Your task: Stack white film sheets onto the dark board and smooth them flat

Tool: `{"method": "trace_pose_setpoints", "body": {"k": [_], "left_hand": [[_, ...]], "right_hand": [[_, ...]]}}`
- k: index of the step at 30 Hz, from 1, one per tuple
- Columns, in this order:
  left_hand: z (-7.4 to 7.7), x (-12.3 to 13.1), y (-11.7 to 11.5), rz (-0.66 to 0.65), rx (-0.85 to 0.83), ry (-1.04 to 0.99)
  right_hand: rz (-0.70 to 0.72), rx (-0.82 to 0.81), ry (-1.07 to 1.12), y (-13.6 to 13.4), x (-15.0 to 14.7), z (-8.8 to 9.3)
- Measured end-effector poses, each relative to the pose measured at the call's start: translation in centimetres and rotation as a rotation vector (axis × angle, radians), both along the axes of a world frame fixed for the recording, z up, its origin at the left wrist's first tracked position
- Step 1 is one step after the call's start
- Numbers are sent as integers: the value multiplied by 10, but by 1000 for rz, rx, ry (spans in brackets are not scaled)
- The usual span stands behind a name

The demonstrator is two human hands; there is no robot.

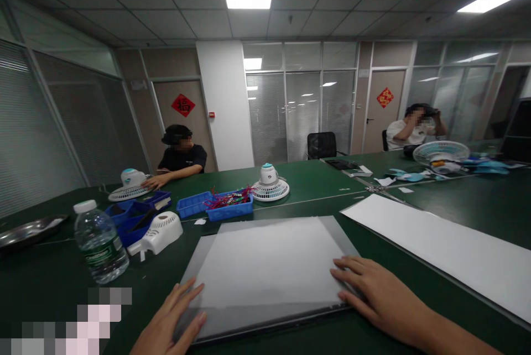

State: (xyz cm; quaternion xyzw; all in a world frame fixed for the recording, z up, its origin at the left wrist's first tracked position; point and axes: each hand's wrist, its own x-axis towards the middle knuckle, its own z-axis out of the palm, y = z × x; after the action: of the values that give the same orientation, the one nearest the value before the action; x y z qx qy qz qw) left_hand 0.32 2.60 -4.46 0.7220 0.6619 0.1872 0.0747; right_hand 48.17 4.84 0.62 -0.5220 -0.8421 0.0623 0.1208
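A white sheet [269, 261] lies on a flat grey board [332, 228] on the green table [315, 183] in front of me. My left hand [174, 316] rests flat on the board's near left corner, fingers stretched out. My right hand [373, 294] lies flat on the sheet's near right corner, fingers spread. Neither hand holds anything.
A water bottle [99, 241] and a white fan part [160, 230] stand to the left, with blue trays [193, 204] behind them. A small fan [269, 183] sits further back. A long white sheet [440, 244] lies to the right. Two other people sit at the far side.
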Motion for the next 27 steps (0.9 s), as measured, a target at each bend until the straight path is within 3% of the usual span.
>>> {"method": "trace_pose_setpoints", "body": {"k": [10,22,24,27], "left_hand": [[6,3,-2,-17,-46,102],[14,10,-3,-17,-99,164],[12,9,-3,-24,-90,162],[8,6,-1,-32,-74,165]], "right_hand": [[135,-138,59,1,0,-3],[243,-47,95,0,4,-1],[188,55,49,13,16,-7],[-162,227,-109,43,53,-19]]}}
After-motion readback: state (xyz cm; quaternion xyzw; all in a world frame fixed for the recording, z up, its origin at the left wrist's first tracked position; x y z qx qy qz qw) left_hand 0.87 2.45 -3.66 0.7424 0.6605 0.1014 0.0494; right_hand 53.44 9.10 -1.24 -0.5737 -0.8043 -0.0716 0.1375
